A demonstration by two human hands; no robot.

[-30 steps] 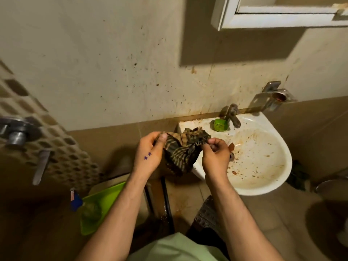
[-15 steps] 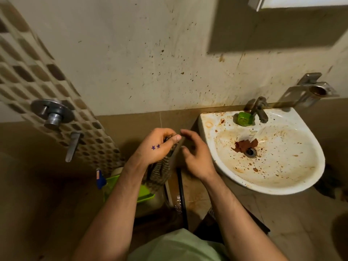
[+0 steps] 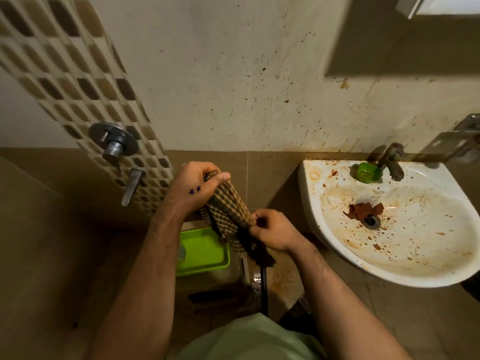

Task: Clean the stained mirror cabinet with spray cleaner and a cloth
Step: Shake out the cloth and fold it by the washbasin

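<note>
Checked cloth (image 3: 228,211), brown and tan: centre of the frame, drawn into a diagonal band between both hands, loose end hanging below them. Left hand (image 3: 196,187), two small blue stars on its back: thumb and fingers pinch the cloth's upper end. Right hand (image 3: 272,232): fingers curled tight around the cloth's lower part. Mirror cabinet (image 3: 441,5): white lower corner only, at the upper right edge, well apart from cloth and hands. Wall (image 3: 233,87): pale, flecked with brown spatter, thickest toward the right. Mosaic tile strip (image 3: 78,74): upper left, carrying a round metal valve (image 3: 114,141) with a lever handle (image 3: 132,185) below it. Sink (image 3: 415,242): white, right side, heavily stained brown; a reddish-brown scrap (image 3: 363,210) lies touching the drain (image 3: 371,220). Tap (image 3: 391,162): at the sink's back rim, with a green object (image 3: 366,172) just beside it. Metal holder (image 3: 459,144): right edge, blurred. Green tray (image 3: 202,250): below the hands, lower centre. Pale green garment (image 3: 254,339): bottom centre.
</note>
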